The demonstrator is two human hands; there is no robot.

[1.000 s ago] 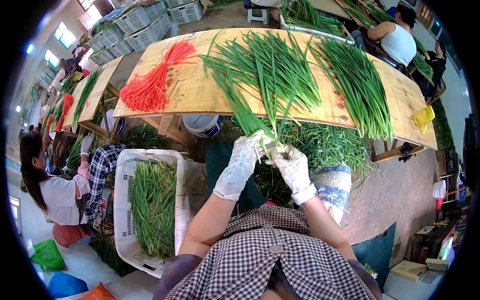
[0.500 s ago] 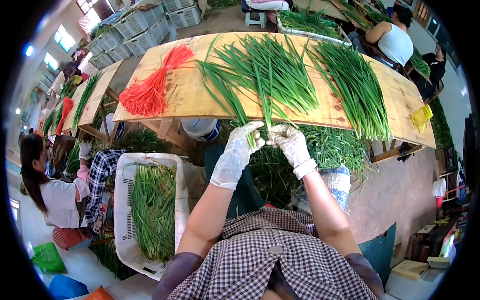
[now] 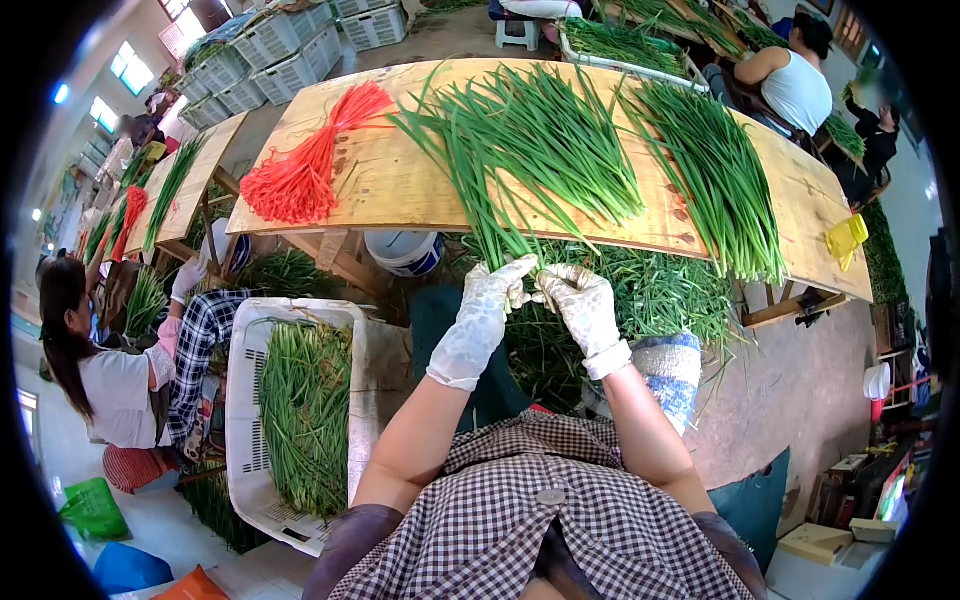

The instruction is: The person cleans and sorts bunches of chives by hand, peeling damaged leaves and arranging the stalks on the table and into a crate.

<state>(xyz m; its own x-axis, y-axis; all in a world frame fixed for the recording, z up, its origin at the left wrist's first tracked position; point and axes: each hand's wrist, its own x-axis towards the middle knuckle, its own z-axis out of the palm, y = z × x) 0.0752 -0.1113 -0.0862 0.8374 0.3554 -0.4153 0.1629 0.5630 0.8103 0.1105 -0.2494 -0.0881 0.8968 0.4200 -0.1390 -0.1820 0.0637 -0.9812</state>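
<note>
My left hand (image 3: 490, 312), in a whitish glove, is closed around the lower ends of a small bunch of garlic chives (image 3: 487, 225), whose leaves stretch up over the table edge. Beside it, almost touching, my right hand (image 3: 582, 308) in a matching glove has thumb and fingers pinched at the stalk ends of the same bunch. Just beyond my hands, a loose spread of garlic chives (image 3: 575, 150) lies on the wooden table (image 3: 380, 205). A second pile (image 3: 715, 175) lies to its right, stalk ends over the near edge.
Red ties (image 3: 295, 180) lie on the table's left, a yellow object (image 3: 846, 238) at its right end. A white crate (image 3: 243, 425) of greens stands left of me. Loose leaves (image 3: 670, 295) and a bucket (image 3: 402, 250) are below the table. A co-worker (image 3: 120, 370) sits left.
The few stalks that my right hand held apart have joined the bunch in my left hand. Both hands have dropped slightly and drawn closer together.
</note>
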